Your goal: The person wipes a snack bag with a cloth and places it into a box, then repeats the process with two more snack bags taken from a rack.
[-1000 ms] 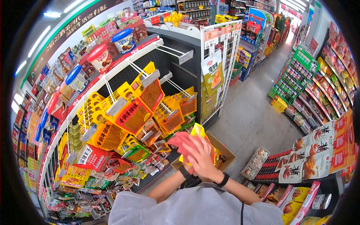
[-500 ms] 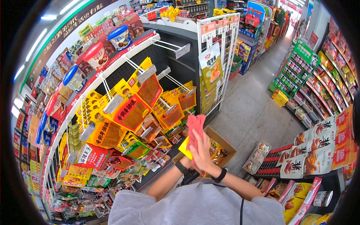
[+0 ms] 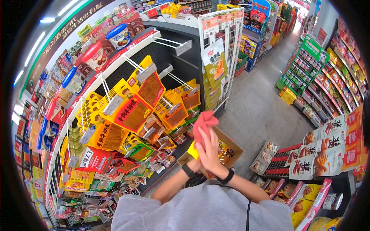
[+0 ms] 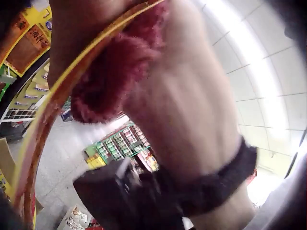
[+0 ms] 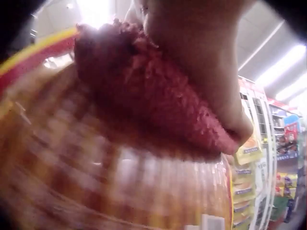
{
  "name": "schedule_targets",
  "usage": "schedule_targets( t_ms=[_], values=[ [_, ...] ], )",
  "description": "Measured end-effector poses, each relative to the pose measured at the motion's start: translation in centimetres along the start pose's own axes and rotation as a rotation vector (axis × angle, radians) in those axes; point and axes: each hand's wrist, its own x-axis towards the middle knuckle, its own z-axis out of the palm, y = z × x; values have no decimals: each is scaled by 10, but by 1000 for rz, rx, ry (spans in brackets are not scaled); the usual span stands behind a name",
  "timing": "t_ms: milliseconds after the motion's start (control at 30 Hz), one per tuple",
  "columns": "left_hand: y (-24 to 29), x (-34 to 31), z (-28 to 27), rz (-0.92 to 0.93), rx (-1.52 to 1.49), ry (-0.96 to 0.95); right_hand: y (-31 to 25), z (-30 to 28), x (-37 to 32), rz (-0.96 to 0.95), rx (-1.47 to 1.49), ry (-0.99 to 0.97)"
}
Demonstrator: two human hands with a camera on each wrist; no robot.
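In the head view my right hand (image 3: 209, 151) grips a bunched red cloth (image 3: 205, 120) and lies over a yellow-edged snack bag (image 3: 193, 150). My left hand (image 3: 194, 164) is lower and behind, holding the bag, its fingers mostly hidden. The right wrist view shows the fuzzy cloth (image 5: 153, 96) under my right hand (image 5: 196, 48), touching the clear front of the bag (image 5: 120, 182), which has brown strips inside. From the left wrist the bag appears edge-on, with the cloth (image 4: 112, 76) beside it and my right hand (image 4: 187, 105) behind.
An opened cardboard box (image 3: 234, 158) with packets inside stands below my hands. Hanging yellow snack bags (image 3: 133, 112) fill the rack to the left. A white wire rack (image 3: 234, 50) stands ahead, and silver-and-red packs (image 3: 325, 158) hang at the right. The aisle floor (image 3: 262, 96) runs forward.
The bag was more in view earlier and now shows mostly a yellow edge in the head view. The cloth went from low left to upright above my fingers, then folded over at its top.
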Motion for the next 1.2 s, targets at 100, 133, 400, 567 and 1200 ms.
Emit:
schedule_targets(
  t_ms=[100, 133, 400, 567, 1200],
  values=[
    [-3, 7, 13, -94, -103, 23, 42, 5, 26, 132, 225, 123],
    [-6, 9, 15, -121, -139, 29, 65, 13, 30, 191, 301, 151],
    [13, 8, 29, -278, -302, 177, 121, 27, -11, 330, 352, 183],
    [5, 15, 30, -239, -237, 205, 163, 21, -24, 453, 639, 80],
    [0, -15, -38, -542, -109, 114, 192, -14, -43, 888, 1090, -204]
  ],
)
